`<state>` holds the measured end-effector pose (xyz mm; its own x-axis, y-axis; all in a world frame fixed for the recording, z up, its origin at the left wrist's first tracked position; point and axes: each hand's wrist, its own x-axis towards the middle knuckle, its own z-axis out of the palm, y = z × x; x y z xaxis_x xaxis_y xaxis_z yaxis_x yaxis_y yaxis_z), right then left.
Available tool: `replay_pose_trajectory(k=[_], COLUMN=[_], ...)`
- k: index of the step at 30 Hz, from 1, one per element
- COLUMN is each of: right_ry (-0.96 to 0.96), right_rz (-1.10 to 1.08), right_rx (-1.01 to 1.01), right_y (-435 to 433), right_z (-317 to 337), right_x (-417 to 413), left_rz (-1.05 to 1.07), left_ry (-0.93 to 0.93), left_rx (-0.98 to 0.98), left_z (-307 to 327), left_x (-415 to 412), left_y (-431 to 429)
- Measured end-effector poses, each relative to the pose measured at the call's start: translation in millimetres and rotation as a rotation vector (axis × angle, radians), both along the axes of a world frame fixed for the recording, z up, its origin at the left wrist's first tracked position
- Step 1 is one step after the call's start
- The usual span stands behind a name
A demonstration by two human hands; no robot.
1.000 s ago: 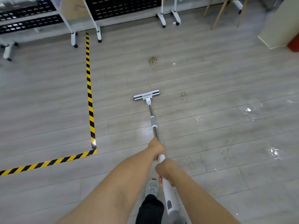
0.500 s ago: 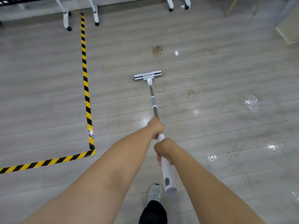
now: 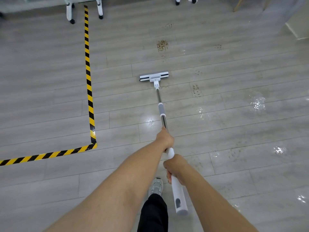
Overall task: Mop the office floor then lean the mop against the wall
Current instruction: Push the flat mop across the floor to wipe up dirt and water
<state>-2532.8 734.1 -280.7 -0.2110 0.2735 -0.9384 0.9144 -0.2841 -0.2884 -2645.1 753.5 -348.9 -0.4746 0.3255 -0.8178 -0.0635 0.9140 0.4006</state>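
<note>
A flat mop with a white and grey head lies flat on the grey plank floor, its metal pole running back toward me. My left hand grips the pole where the steel meets the white handle. My right hand grips the white handle lower down, close behind the left. Brown dirt patches lie beyond the mop head, and another dirt patch lies to its right. Wet shiny spots cover the floor on the right.
Yellow and black hazard tape runs down the left and turns along the floor toward the lower left. White wheeled stand legs line the top edge. A pale cabinet corner sits at the upper right. My shoe is below my hands.
The mop head has been pushed forward across the floor toward the brown dirt patch since a second ago, then drawn slightly back. Both hands keep the same grip on the pole.
</note>
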Motion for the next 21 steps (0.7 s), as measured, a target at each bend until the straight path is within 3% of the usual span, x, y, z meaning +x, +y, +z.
replay_pose_trajectory(k=[10, 15, 21], right_ry=[-0.035, -0.014, -0.001], right_rz=[-0.052, -0.033, -0.005], right_rx=[-0.043, -0.116, -0.119], right_y=[-105.3, -159.2, -177.2], right_z=[15.3, 57.2, 100.8], right_x=[201.0, 306.0, 346.0], left_rz=[0.035, 0.071, 0.144], left_ry=[-0.022, -0.066, -0.12], left_rx=[0.009, 0.042, 0.081], left_z=[27.6, 56.9, 84.9], left_x=[205.7, 314.4, 354.5], left_y=[-109.5, -172.0, -197.8])
